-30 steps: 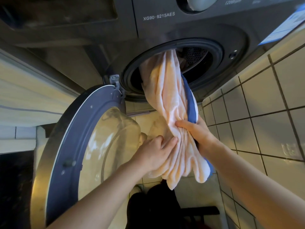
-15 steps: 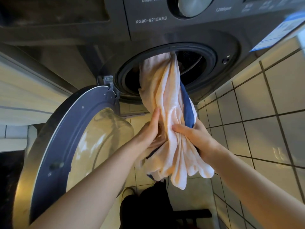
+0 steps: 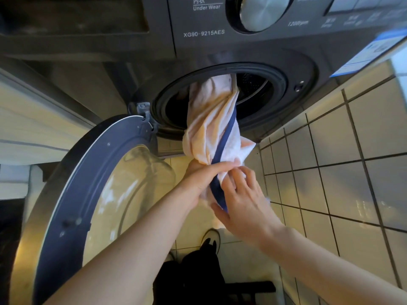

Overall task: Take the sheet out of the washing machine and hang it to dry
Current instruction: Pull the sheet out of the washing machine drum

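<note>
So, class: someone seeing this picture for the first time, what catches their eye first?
First, the twisted pale sheet with its blue edge, hanging out of the washer's round opening at centre. Just below it, the left hand and right hand grip its lower end. At lower left, the open door swings wide.

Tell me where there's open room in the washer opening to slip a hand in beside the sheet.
The left half of the drum opening, between the sheet and the door hinge, is dark and open. A narrower gap lies right of the sheet. Below the opening it is crowded: the left hand and right hand grip the bundle.
</note>
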A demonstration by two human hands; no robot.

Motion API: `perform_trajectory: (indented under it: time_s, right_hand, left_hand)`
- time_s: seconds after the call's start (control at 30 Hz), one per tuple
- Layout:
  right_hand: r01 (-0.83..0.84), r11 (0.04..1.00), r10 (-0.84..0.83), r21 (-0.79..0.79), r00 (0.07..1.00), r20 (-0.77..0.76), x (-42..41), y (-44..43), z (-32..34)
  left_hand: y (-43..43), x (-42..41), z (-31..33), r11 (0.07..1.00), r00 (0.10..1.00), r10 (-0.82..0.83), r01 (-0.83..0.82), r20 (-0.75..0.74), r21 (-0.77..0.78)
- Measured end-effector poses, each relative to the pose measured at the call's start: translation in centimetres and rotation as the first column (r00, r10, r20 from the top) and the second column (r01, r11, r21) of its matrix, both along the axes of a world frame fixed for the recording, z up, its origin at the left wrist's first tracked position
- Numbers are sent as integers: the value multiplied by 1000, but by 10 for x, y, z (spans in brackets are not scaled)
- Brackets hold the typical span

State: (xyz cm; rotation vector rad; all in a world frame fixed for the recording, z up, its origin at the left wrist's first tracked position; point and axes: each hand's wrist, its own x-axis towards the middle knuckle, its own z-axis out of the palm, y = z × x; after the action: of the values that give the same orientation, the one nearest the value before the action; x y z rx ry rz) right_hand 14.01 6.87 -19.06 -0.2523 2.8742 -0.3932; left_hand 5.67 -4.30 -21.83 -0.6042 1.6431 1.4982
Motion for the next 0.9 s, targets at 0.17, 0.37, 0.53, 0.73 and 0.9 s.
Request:
perform_trajectory:
  time_s: [0.17,0.37,0.53,0.73,0.9]
  right_hand:
    - [-227,972,221,-67,971,-86,-13,37,11]
    - [-392,907,399,153,917,-17,-75,51,-8]
    - [-678,725,682,122,732,15,-132,23,-28]
    - [-736,665,742,-127,632,223,-143,-1,-41]
    - [-735,678,700,2,648,300,-139,14,-45]
  left_hand:
    - [-23,-1,-5,993,997,71,-73,-28,-96]
    - [-36,4,9,988,987,-114,101,-110,-119]
    - [-49,2,22,941,920,-337,324,-198,-98]
    - [-74,6,30,815,805,-579,568,-129,-115]
    - [-81,26,34,794,791,-585,515,-179,-323]
